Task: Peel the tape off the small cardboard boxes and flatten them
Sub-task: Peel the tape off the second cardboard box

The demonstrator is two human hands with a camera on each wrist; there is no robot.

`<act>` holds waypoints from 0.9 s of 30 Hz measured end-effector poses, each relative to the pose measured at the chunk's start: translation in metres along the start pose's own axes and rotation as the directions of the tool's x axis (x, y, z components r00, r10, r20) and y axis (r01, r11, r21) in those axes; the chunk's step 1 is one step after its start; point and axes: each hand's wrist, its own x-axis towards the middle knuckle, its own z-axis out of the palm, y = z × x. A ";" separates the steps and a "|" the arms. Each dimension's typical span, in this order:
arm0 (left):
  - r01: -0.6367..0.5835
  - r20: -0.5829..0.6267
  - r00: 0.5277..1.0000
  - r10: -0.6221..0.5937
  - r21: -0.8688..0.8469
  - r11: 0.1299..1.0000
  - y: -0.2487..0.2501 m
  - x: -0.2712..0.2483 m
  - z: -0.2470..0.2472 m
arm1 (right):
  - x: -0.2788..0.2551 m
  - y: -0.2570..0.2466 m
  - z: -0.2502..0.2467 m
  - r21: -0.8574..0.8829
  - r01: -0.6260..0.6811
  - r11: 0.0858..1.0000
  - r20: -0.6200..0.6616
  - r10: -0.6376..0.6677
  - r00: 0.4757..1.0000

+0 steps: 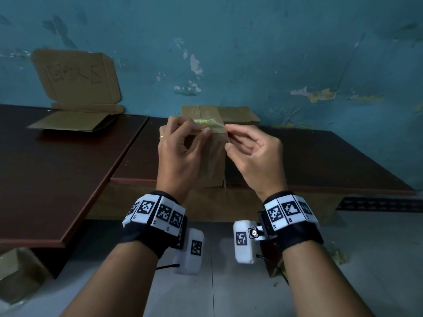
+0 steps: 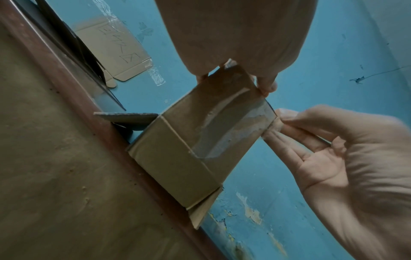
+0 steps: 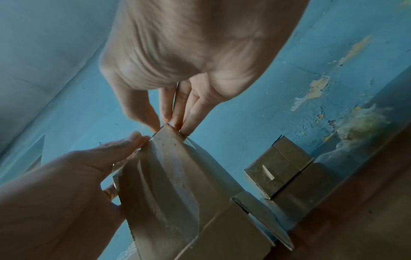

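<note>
I hold a small brown cardboard box [image 1: 214,161] upright over the front edge of the dark table [image 1: 320,161]. A clear tape strip [image 2: 224,126] runs over its top and down one side. My left hand [image 1: 201,131] grips the top of the box with thumb and fingers [image 2: 265,87]. At the upper right edge of the box my right hand [image 1: 227,136] pinches the tape end, and the pinching fingertips [image 3: 166,121] show in the right wrist view. Two bottom flaps [image 2: 203,212] hang loose.
A second taped box [image 1: 238,114] stands on the table against the blue wall. Flattened cardboard [image 1: 73,123] lies at the back left under a cardboard sign [image 1: 75,76] fixed to the wall. A lower brown tabletop [image 1: 57,168] is at the left, with pale floor [image 1: 217,294] below.
</note>
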 end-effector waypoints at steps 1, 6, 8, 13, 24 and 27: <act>-0.002 -0.003 1.000 0.002 0.004 1.000 0.000 0.001 0.000 | -0.001 -0.001 0.000 0.008 0.000 1.000 0.017 0.000 1.000; 0.033 0.012 0.999 -0.033 -0.003 0.999 -0.001 0.001 0.000 | 0.002 0.008 0.007 -0.116 0.066 0.991 0.019 -0.064 0.998; 0.042 0.012 0.999 -0.042 0.001 0.999 -0.001 0.002 -0.001 | 0.005 0.010 0.008 -0.143 0.071 0.987 0.002 -0.071 0.997; 0.049 0.020 0.999 -0.050 0.018 0.999 -0.001 0.003 -0.003 | 0.007 0.012 0.005 -0.206 0.098 0.974 -0.020 -0.105 0.994; 0.040 0.046 0.998 -0.041 0.018 0.999 0.002 0.003 -0.006 | 0.003 0.015 0.014 -0.047 -0.058 0.997 -0.138 0.051 0.989; 0.021 0.058 0.998 -0.023 0.029 0.999 0.001 0.003 -0.007 | 0.002 0.010 0.015 0.028 -0.104 0.994 -0.153 0.107 0.982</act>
